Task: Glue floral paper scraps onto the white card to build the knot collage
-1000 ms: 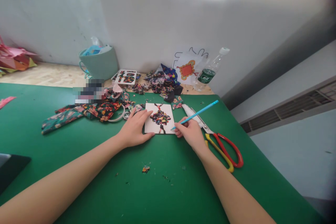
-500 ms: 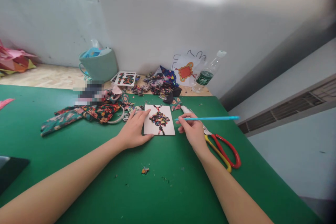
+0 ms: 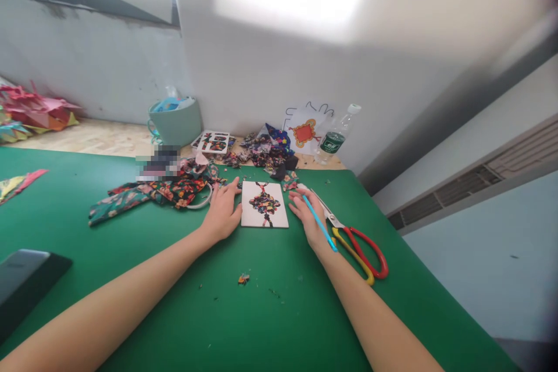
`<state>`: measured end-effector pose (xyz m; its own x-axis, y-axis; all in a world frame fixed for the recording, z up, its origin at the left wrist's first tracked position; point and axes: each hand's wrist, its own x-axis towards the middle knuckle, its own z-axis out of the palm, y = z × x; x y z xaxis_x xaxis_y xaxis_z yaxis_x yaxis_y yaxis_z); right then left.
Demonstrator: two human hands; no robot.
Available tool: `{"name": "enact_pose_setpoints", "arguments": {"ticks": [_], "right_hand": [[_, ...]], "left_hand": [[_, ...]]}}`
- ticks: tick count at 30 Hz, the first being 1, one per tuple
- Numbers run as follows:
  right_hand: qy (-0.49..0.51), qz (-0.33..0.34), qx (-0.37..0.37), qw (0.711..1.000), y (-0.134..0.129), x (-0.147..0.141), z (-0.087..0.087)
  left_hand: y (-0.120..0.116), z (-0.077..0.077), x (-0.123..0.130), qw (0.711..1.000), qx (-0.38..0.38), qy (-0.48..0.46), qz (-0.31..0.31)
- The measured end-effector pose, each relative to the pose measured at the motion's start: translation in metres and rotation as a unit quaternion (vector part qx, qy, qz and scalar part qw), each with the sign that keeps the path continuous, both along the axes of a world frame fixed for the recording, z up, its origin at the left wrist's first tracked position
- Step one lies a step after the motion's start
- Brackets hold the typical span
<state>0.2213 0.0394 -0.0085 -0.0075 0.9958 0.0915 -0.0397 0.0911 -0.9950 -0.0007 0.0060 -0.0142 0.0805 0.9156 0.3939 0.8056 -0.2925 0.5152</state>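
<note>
A square white board (image 3: 281, 189) lies flat on the green table, bearing a knot-like pattern of dark floral fabric scraps. My left hand (image 3: 224, 209) rests at the board's left edge, holding nothing, its fingers apart. On the opposite side, close to the right edge, is my right hand (image 3: 307, 212). A slim light-blue pencil (image 3: 320, 224) is tucked in that hand and slants back over it toward the wrist; the fingers are loosely stretched. Scissors (image 3: 353, 244) with one red and one yellow handle lie just right of my right hand, blades partly hidden behind it.
Floral cloth (image 3: 170, 189) and heaped fabric scraps (image 3: 268, 148) lie behind the hands. A green mug (image 3: 176, 122), patterned tiles (image 3: 213, 142), a knot drawing (image 3: 304, 131) and a water bottle (image 3: 333, 139) stand by the wall. A dark box-shaped object (image 3: 32, 279) sits left.
My left hand has slid off the board to its left edge. The pencil in my right hand has swung from pointing rightward to slanting down toward the wrist. The view has shifted slightly.
</note>
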Motion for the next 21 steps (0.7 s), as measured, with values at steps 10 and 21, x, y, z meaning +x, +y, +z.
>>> {"name": "enact_pose_setpoints", "arguments": {"ticks": [10, 21], "right_hand": [[0.117, 0.025, -0.041, 0.992, -0.0006, -0.0025, 0.0007], [0.104, 0.019, -0.064, 0.992, -0.0007, -0.0026, 0.0001]], "left_hand": [[-0.0011, 0.0015, -0.0007, 0.999, -0.007, -0.043, -0.03], [-0.0003, 0.001, -0.0002, 0.985, 0.021, -0.173, -0.007]]}}
